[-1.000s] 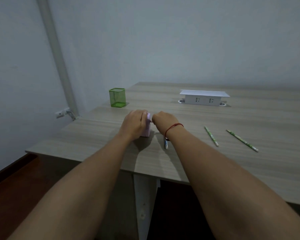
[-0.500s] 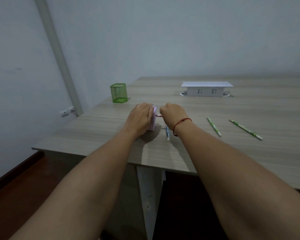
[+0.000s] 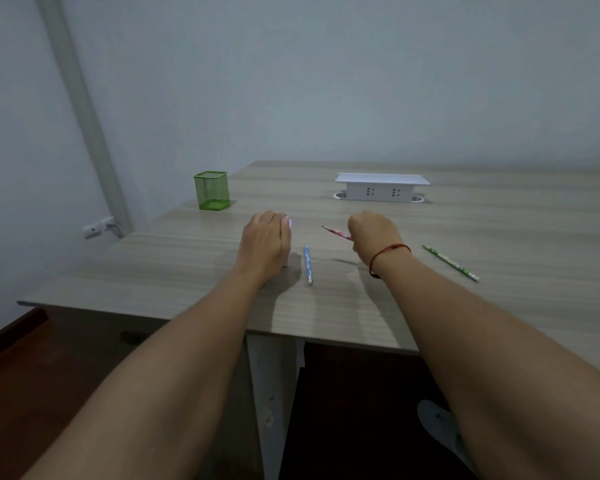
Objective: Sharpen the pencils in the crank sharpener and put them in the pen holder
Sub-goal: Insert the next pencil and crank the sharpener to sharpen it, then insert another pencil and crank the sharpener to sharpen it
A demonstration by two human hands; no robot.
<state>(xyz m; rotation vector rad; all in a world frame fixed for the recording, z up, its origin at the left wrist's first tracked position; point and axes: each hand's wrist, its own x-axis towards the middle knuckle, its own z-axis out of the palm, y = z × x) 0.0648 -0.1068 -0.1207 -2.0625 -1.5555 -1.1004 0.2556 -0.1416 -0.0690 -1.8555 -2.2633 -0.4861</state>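
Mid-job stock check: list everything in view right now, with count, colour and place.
pen holder: 1, green mesh, far left of table
socket box: 1, white, far centre of table
crank sharpener: 1, pink, mostly hidden under left hand
blue pencil: 1, blue, flat on table right of sharpener
green pencil: 1 visible, green patterned, flat on table right of right wrist
pink pencil: 1, pink-red, above table, tip pointing left
table: 1, light wood grain
wall outlet: 1, white, left wall
pipe: 1, pale grey, left wall
bracelet: 1, red string, right wrist
left hand: grips sharpener
right hand: holds pink pencil
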